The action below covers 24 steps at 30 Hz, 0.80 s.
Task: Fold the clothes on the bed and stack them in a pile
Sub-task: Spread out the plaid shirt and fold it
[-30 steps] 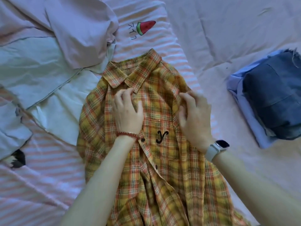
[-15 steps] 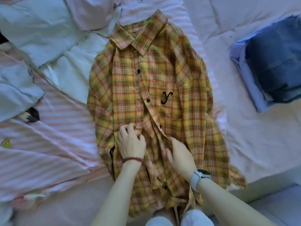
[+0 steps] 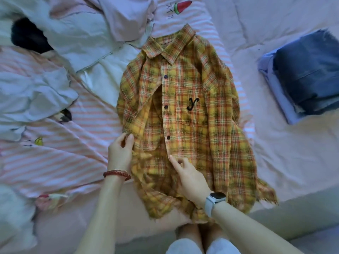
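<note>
A yellow and orange plaid shirt [image 3: 200, 114] lies front up on the bed, collar at the far end, a black "y" on its chest pocket. Its left front panel is pulled open and rumpled. My left hand [image 3: 120, 153], with a red bead bracelet, pinches the shirt's left edge by the lower sleeve. My right hand [image 3: 189, 176], wearing a white watch, pinches the button placket near the hem. A folded pile [image 3: 304, 76] of dark blue denim on light blue cloth sits at the right.
Unfolded clothes [image 3: 60, 88] in white, pink and pink stripes lie heaped at the left and far left, with a black item [image 3: 27, 36] among them. The pale pink bedsheet [image 3: 275, 158] lies bare between shirt and pile. My knees show at the bed's near edge.
Both hands slid down the shirt from the collar to the hem area. The left hand then shifted out to the shirt's left edge, and the left front panel came open.
</note>
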Each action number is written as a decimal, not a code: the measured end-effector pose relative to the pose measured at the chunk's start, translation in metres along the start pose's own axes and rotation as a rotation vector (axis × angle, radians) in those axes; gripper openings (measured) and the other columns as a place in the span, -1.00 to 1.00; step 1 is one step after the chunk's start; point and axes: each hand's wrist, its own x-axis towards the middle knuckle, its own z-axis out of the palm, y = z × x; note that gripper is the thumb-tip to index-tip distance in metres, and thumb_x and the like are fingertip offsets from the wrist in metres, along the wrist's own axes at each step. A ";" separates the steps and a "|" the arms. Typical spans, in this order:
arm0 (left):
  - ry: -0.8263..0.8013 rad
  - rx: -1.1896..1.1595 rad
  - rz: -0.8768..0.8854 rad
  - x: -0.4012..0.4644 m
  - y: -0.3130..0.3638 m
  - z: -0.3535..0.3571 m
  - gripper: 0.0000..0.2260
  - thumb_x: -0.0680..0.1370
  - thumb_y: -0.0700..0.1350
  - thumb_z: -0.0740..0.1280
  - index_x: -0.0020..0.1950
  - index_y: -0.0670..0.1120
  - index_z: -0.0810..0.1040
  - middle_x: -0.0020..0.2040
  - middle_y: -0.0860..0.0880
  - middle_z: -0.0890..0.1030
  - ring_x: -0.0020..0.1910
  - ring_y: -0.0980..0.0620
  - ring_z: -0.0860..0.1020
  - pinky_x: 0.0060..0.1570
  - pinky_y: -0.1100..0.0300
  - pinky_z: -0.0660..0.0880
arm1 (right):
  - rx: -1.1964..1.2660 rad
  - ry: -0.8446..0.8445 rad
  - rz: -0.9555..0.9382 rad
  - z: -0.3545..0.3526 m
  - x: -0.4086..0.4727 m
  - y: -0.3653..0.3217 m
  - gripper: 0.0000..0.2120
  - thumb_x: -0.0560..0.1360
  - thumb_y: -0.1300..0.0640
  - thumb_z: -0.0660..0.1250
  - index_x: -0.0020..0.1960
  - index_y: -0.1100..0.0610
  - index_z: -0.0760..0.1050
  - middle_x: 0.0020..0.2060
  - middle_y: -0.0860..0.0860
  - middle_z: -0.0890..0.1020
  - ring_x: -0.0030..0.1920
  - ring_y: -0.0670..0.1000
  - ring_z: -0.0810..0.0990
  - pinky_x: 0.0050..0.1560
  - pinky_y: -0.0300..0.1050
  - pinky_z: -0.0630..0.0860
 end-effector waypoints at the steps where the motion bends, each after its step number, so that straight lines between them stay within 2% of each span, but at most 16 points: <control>1: 0.026 -0.060 0.018 -0.001 0.006 -0.005 -0.82 0.58 -0.15 0.24 0.01 -0.24 0.56 -0.16 0.00 0.58 -0.12 0.01 0.49 -0.17 0.27 0.37 | 0.045 -0.047 -0.013 0.002 0.000 0.000 -0.37 0.56 0.23 0.11 0.53 -0.02 -0.08 0.32 0.05 0.24 0.12 0.10 0.40 -0.20 -0.09 0.49; 3: 0.030 -0.150 0.050 -0.003 0.015 -0.011 -0.82 0.58 -0.17 0.23 0.00 -0.26 0.55 -0.24 0.02 0.53 -0.21 0.06 0.47 -0.21 0.27 0.39 | 0.125 -0.116 -0.049 0.004 -0.001 0.001 -0.43 0.58 0.20 0.09 0.53 -0.02 -0.01 0.39 0.02 0.20 0.22 0.09 0.37 -0.04 -0.05 0.51; 5: 0.005 -0.184 0.085 -0.008 0.023 -0.010 -0.83 0.58 -0.18 0.23 0.03 -0.25 0.55 -0.22 0.00 0.54 -0.23 0.12 0.50 -0.17 0.32 0.45 | 0.187 -0.175 -0.060 0.005 -0.004 0.007 -0.47 0.59 0.16 0.08 0.52 -0.02 0.05 0.41 0.02 0.23 0.20 0.08 0.41 -0.05 -0.13 0.48; 7: -0.023 -0.179 0.128 -0.015 0.028 -0.003 -0.89 0.58 -0.21 0.23 -0.03 -0.16 0.55 -0.28 0.01 0.54 -0.35 0.24 0.51 -0.31 0.42 0.44 | 0.250 -0.219 -0.028 0.003 -0.007 0.013 -0.51 0.60 0.12 0.08 0.51 -0.05 0.09 0.40 0.03 0.29 0.03 0.06 0.52 -0.16 -0.15 0.47; 8: -0.043 -0.149 0.135 -0.019 0.028 0.002 -0.90 0.57 -0.21 0.25 -0.02 -0.14 0.56 -0.27 -0.01 0.55 -0.34 0.21 0.53 -0.32 0.39 0.45 | 0.261 -0.230 -0.007 0.002 -0.009 0.016 -0.51 0.60 0.10 0.09 0.50 -0.07 0.10 0.37 0.04 0.33 -0.10 0.01 0.54 -0.18 -0.12 0.50; 9: -0.065 -0.088 0.134 -0.022 0.027 0.007 -0.88 0.56 -0.19 0.27 0.04 -0.15 0.56 -0.20 -0.03 0.57 -0.26 0.15 0.54 -0.24 0.33 0.46 | 0.244 -0.234 0.009 0.001 -0.011 0.020 -0.51 0.59 0.08 0.12 0.50 -0.08 0.11 0.33 0.04 0.38 -0.19 -0.05 0.52 -0.18 -0.10 0.52; 11: -0.125 0.051 0.098 -0.029 0.017 0.018 -0.77 0.53 -0.15 0.31 0.18 -0.16 0.54 -0.04 -0.08 0.59 -0.07 0.01 0.54 -0.04 0.18 0.48 | 0.196 -0.223 0.028 0.002 -0.015 0.026 -0.50 0.58 0.08 0.17 0.48 -0.03 0.15 0.19 0.04 0.51 -0.27 -0.09 0.49 -0.29 -0.18 0.45; 13: -0.203 0.184 0.065 -0.038 0.003 0.028 -0.71 0.53 -0.12 0.31 0.24 -0.12 0.50 0.03 -0.10 0.58 0.00 -0.08 0.55 0.04 0.03 0.51 | 0.245 -0.187 0.081 0.005 -0.018 0.030 -0.65 0.57 0.13 0.16 0.35 0.06 0.34 -0.06 0.04 0.60 -0.33 -0.05 0.48 -0.37 -0.19 0.36; 15: -0.207 0.439 0.128 -0.050 -0.013 0.037 -0.74 0.54 -0.13 0.26 0.23 -0.10 0.50 0.10 -0.10 0.57 0.06 -0.10 0.53 0.06 0.02 0.49 | 0.369 -0.105 0.169 0.006 -0.021 0.035 -0.82 0.58 0.18 0.12 0.11 0.15 0.46 -0.26 0.05 0.57 -0.40 0.02 0.45 -0.39 -0.08 0.38; 17: -0.124 0.575 0.173 -0.060 -0.026 0.042 -0.79 0.54 -0.18 0.21 0.15 -0.13 0.52 0.13 -0.12 0.53 0.11 -0.12 0.47 0.10 0.01 0.44 | 0.535 0.029 0.249 0.001 -0.027 0.043 -0.85 0.58 0.17 0.12 -0.02 0.16 0.46 -0.37 0.07 0.53 -0.48 0.00 0.37 -0.45 -0.05 0.35; 20: -0.018 0.518 0.165 -0.074 -0.024 0.051 -0.81 0.58 -0.19 0.14 0.12 -0.15 0.48 0.08 -0.14 0.53 0.03 -0.14 0.49 -0.06 0.03 0.45 | 0.691 0.325 0.299 -0.021 -0.044 0.064 -0.85 0.58 0.16 0.16 -0.12 0.02 0.46 -0.46 -0.05 0.46 -0.55 -0.14 0.32 -0.51 -0.21 0.26; 22: -0.005 0.460 0.257 -0.084 -0.013 0.063 -0.81 0.60 -0.18 0.12 0.13 -0.16 0.46 0.06 -0.12 0.56 -0.04 -0.16 0.53 -0.20 0.09 0.43 | 0.706 0.523 0.357 -0.043 -0.059 0.083 -0.78 0.55 0.19 0.17 -0.20 -0.04 0.44 -0.47 -0.11 0.43 -0.51 -0.16 0.37 -0.48 -0.33 0.28; 24: -0.066 0.442 0.398 -0.097 0.004 0.081 -0.79 0.61 -0.15 0.12 0.17 -0.15 0.45 0.08 -0.09 0.56 -0.10 -0.15 0.56 -0.26 0.11 0.42 | 0.682 0.713 0.457 -0.061 -0.071 0.106 -0.72 0.52 0.24 0.18 -0.31 -0.02 0.37 -0.47 -0.11 0.38 -0.44 -0.14 0.37 -0.37 -0.30 0.30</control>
